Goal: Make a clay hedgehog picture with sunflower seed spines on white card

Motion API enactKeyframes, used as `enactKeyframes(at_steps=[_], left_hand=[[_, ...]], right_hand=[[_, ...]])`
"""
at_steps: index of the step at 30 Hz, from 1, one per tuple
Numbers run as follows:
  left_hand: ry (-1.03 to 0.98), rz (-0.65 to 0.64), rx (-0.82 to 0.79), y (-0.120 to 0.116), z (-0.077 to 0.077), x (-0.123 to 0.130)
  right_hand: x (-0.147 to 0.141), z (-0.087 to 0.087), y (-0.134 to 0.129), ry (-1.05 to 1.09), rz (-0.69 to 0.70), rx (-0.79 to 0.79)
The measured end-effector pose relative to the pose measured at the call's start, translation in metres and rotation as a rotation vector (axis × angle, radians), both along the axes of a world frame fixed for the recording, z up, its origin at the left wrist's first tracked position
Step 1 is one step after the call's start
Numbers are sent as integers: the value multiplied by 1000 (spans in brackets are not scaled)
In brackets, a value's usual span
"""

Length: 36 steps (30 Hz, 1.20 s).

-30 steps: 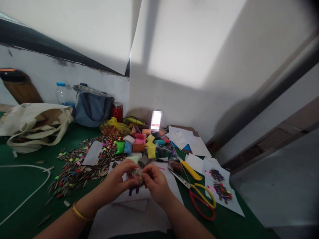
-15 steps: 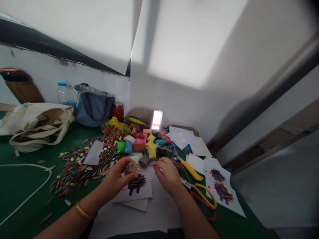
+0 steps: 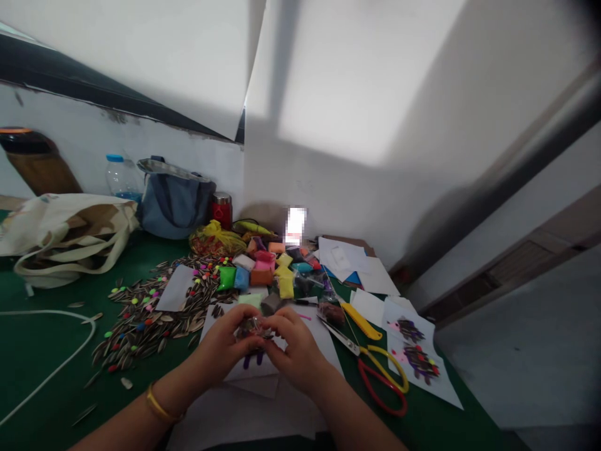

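Evidently, the small clear packet (image 3: 252,326) is held above the sheet with purple marks (image 3: 238,373) because, I suppose, such soft wrapping has no firm wall and it needs two hands to be steady. The packet is in the middle of the near side, and its contents are too small and blurred for me to name. The left hand (image 3: 224,341) grasps it, thumb on the near side and fingers curved over the far side; the right hand (image 3: 298,347) brings its bent fingertips to the packet's right side, but I cannot tell whether they pinch it. Both forearms come from the near edge and lean inward, so that the hands meet (the left wrist carries a gold bracelet (image 3: 153,403)). The seed heap (image 3: 145,326) with coloured beads lies to the left, perhaps for being easily reached by the left hand. To the right, the scissors (image 3: 359,352) lie with handles toward the near side, probably convenient for the right hand, and the yellow cutter (image 3: 361,322) rests just beyond. The coloured packets (image 3: 260,275) are gathered at the far side, which seems to leave the sheets accessible.
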<state>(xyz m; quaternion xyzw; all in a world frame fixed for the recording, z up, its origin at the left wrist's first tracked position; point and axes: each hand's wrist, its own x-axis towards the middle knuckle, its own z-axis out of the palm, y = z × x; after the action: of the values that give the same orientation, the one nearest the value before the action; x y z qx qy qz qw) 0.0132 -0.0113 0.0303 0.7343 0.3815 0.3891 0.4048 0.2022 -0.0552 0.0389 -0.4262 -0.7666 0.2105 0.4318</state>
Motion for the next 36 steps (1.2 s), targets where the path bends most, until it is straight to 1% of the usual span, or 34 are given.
enactKeyframes(at_steps=[3,6,8,13,17,21,23,25,29,32,36], left_hand=[[13,-9,5,-2,-3,2],[27,-4,13,-5,-4,3],[36,-21,34,-6,-3,2],[43,-75,66,-5,2,-2],[-14,-50,79,-3,3,-4],[-99,-12,205,0,5,-6],[-116,-24,240,0,7,-6],[-139,-42,243,-2,8,-5],[-193,-73,213,-6,8,-2],[-166,-83,212,-6,6,-1],[-77,-44,258,-3,5,-3]], right_hand=[[-2,1,1,-1,41,-19],[-2,1,1,-33,30,-12],[-2,-1,1,-44,21,12],[0,-7,2,64,-19,73],[2,-5,3,174,-27,99],[4,-1,4,230,-3,112],[3,-1,4,230,7,133],[2,-3,3,210,5,149],[-2,-7,2,175,-59,110],[-3,-7,2,179,-64,80],[-2,-4,4,194,-43,139]])
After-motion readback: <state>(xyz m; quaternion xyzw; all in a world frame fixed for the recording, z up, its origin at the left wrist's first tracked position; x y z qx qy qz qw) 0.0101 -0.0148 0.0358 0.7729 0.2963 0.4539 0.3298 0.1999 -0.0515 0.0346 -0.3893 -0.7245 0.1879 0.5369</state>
